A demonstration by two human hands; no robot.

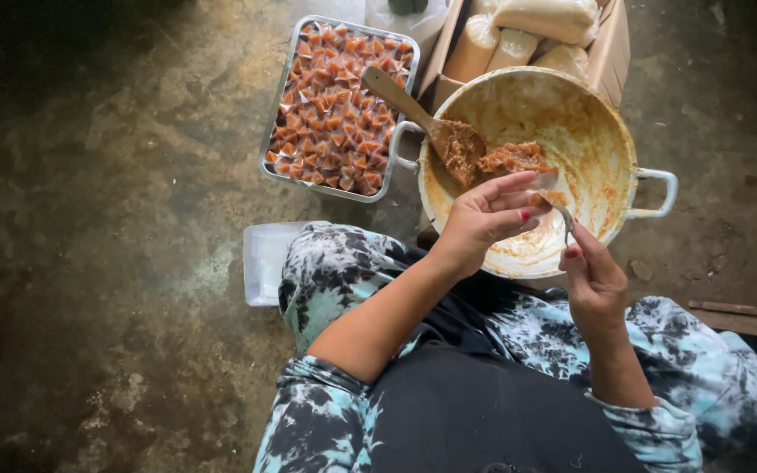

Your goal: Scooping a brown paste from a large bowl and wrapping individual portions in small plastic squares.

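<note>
Brown paste sits low in the pot (pixel 571 131). My left hand (pixel 484 219) half-curls around a small clear wrapper (pixel 543 181); my right hand (pixel 593 280) pinches a metal spoon (pixel 561 210) beside it. I judge small, centred scoops keep the wrapper's edges clean for folding.

Left hand (pixel 484 217) and right hand (pixel 593 278), fingers pinched

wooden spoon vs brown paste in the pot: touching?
Touching. The head view shows the wooden spoon with its bowl resting in the brown sticky paste inside the cream two-handled metal pot, paste coating the bowl, no gap.
</note>
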